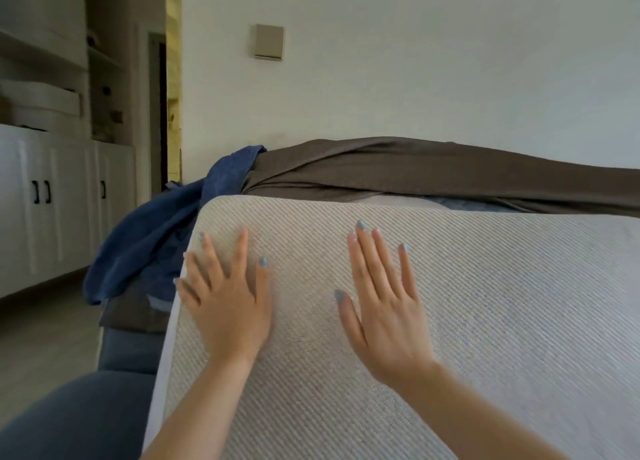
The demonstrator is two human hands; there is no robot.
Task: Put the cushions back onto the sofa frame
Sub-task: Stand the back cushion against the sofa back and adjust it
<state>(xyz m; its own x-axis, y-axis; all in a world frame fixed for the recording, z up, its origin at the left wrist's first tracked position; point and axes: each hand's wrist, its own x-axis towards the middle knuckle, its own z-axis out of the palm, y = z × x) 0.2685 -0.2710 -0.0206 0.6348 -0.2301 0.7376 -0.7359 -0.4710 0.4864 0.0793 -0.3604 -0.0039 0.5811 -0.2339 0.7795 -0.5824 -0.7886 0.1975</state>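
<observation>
both hands, left hand and right hand, lie open and flat on the pale ribbed cushion in the near foreground, seemingly pressing it towards the brown-draped sofa frame beyond, so seating looks unfinished.

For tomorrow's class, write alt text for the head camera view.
Two open hands, left hand and right hand, press flat on a large beige cushion. Behind it lie a brown cloth and a blue cloth, near white cabinets.
</observation>
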